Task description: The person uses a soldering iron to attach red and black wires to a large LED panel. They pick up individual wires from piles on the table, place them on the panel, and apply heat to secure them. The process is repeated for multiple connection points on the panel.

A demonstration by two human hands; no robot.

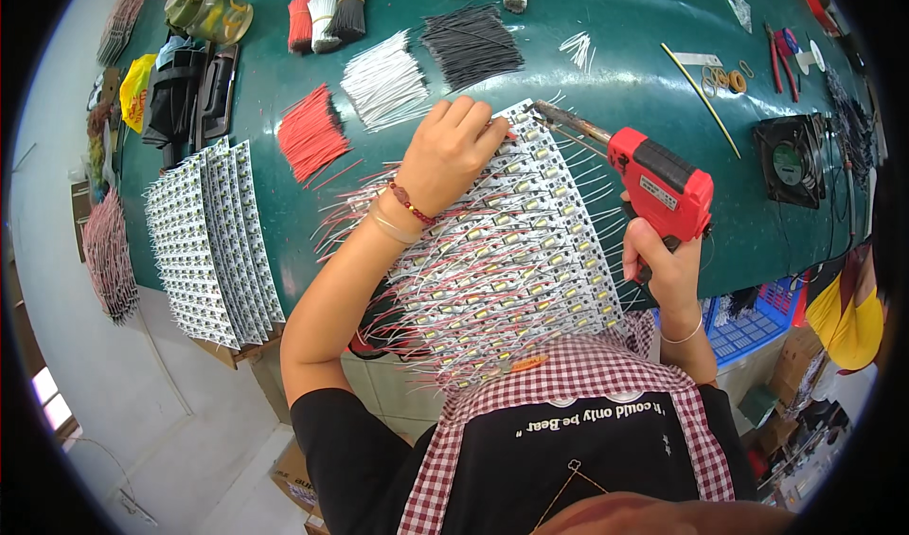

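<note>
Soldering gun [668, 177] clasped in right grip [670, 262]; left grip [449, 151] curled at circuit panel [544, 218], cannot tell if pinching.

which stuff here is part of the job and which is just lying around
Seemingly part of the job:
red soldering gun, held in the right hand
wired board panel, under the left hand
red wire pile and white wire pile, colours also seen on the panel
stacked board panels

Apparently just lying about:
drink bottle
yellow packet
</note>
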